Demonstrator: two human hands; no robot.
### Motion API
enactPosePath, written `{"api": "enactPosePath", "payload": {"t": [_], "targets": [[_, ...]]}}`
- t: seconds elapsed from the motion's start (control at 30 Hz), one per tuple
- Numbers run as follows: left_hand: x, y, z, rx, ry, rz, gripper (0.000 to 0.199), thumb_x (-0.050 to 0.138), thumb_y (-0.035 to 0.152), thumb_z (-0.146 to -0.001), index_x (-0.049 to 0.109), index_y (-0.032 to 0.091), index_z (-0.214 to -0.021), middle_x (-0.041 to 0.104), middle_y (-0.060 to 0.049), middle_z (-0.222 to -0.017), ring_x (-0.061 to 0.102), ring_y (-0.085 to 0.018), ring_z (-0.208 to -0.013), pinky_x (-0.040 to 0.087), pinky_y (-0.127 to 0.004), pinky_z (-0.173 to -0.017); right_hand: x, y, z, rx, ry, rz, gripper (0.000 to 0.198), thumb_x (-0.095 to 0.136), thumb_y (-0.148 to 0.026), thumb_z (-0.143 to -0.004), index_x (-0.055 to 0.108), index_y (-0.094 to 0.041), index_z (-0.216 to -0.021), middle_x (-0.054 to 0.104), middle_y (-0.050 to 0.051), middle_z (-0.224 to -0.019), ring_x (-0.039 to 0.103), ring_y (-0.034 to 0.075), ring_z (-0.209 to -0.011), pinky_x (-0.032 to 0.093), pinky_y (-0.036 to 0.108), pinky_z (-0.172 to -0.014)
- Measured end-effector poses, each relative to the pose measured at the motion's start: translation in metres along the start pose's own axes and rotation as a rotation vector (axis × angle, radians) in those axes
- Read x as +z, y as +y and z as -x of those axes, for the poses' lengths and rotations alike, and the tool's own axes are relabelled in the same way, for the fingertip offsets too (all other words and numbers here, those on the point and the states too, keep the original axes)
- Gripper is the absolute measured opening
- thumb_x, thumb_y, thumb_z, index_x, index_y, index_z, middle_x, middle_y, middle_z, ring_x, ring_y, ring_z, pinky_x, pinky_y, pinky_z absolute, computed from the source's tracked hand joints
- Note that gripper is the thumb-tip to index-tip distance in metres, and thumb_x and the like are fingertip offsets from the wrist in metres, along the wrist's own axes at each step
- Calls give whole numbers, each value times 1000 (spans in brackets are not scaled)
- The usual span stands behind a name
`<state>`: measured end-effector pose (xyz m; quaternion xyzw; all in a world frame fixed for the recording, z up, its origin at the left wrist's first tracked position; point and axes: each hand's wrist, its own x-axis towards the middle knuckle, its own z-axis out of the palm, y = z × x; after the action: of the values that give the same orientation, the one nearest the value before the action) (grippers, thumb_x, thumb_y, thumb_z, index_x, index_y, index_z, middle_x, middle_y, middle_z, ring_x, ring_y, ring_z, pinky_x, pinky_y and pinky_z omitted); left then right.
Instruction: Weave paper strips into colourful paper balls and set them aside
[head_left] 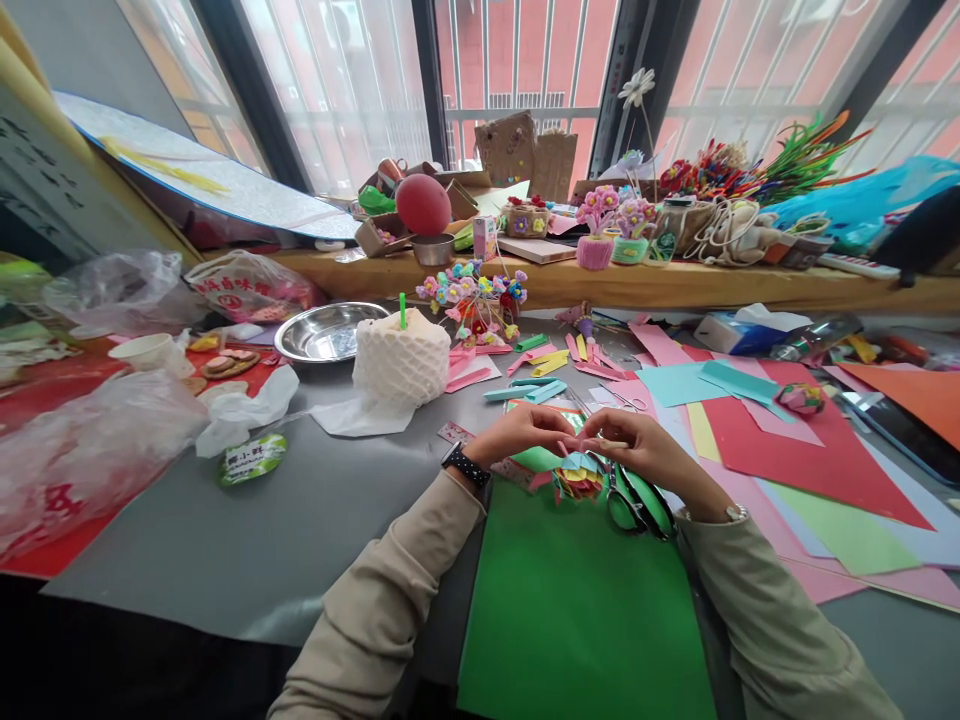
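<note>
Pink paper [572, 443], one piece, is pinched by left hand [529, 432] and right hand [636, 446].

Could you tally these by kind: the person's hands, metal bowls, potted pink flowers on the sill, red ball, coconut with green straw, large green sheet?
Left hand and right hand: 2
Metal bowls: 2
Potted pink flowers: 2
Red ball: 1
Coconut: 1
Large green sheet: 1
Total: 9

Coconut [405, 365] with green straw [403, 311] beside steel bowl [322, 332]; red ball [423, 205], perhaps balloon, behind.
</note>
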<state>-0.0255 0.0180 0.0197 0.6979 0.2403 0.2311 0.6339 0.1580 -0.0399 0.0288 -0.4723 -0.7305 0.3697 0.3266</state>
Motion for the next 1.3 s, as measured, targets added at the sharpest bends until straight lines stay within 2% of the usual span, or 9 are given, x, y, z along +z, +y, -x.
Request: {"api": "enactPosePath", "payload": {"t": [0.2,0.53,0.63,0.87,1.03,1.17,1.3], "targets": [[0,-2,0,29,10,34,24,67,33,-62,63,11,-70,60,-1,-62,56,-8,-58,47,-21,-61,2,-3,0,39,23,-11,27,57,-43,-71,55,-17,-77,51,-1,-61,37,8,-49,28,22,-44],[-6,1,-1,-7,2,18,27,67,32,-62,62,8,-75,62,-3,-65,58,-9,-58,47,-22,-59,5,-2,-3,63,46,36,28,57,-45,-70,55,-18,-76,46,-3,-55,38,9,-48,28,22,-43],[-5,5,0,2,14,49,27,69,30,-61,60,8,-74,61,-2,-63,57,-9,-57,47,-21,-58,6,2,-5,45,87,61,26,57,-43,-70,55,-18,-76,49,-2,-57,41,9,-49,30,22,-44],[-11,12,0,-43,-37,1,22,67,27,-63,60,9,-73,62,-2,-64,58,-9,-60,46,-20,-59,7,3,-8,37,65,85,21,55,-37,-72,55,-17,-78,54,0,-63,47,10,-54,35,22,-47],[-28,21,-2,-122,-140,-167,21,67,27,-62,63,11,-74,64,-2,-68,60,-10,-65,47,-22,-64,3,-5,-21,30,-71,76,25,54,-40,-73,56,-16,-78,55,1,-64,49,10,-54,35,22,-48],[-40,21,-12,-183,-133,-166,25,70,27,-57,60,11,-73,62,-1,-66,60,-10,-64,48,-24,-64,-5,-5,-42,8,-176,84,27,55,-42,-71,56,-15,-76,54,0,-62,48,10,-54,33,22,-47],[-49,17,-25,-167,-118,-201,29,72,29,-54,58,11,-72,62,0,-64,59,-10,-62,48,-24,-62,-13,-2,-58,13,-212,82,29,56,-43,-71,56,-15,-76,53,-1,-60,45,9,-51,30,21,-45]]}}
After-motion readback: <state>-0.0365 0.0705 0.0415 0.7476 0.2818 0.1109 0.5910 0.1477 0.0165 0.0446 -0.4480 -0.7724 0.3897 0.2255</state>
